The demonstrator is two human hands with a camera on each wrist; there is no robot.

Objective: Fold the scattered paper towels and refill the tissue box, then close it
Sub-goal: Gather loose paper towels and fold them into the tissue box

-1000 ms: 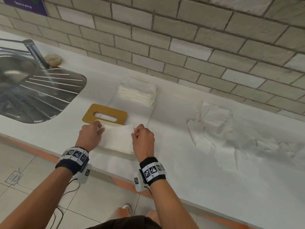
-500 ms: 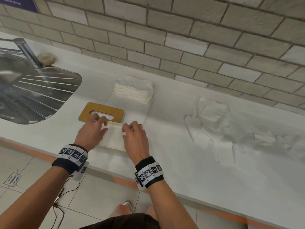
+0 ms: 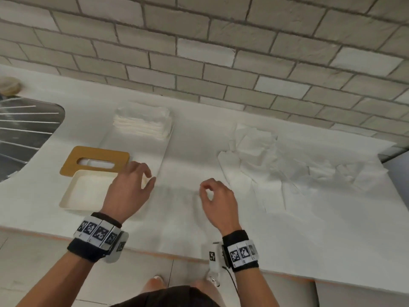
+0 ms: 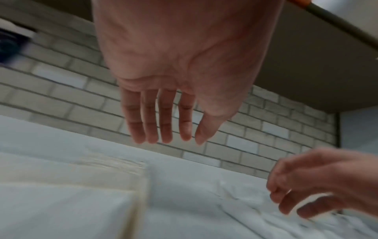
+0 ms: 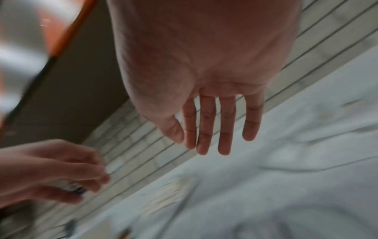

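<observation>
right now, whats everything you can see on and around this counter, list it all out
tissue box: one, cream, open, near counter edge under the left hand
lid: one, tan with a slot, lying behind the box
folded towels: one stack, white, behind the box toward the wall
loose paper towels: a scattered pile, white, right part of the counter
counter: one, white
sink: one, steel, far left
round pale object: one, behind the sink, too blurred to name
wall: beige brick
left hand: open, holds nothing, over the box's right end
right hand: fingers loosely curled, holds nothing, near the loose paper towels
</observation>
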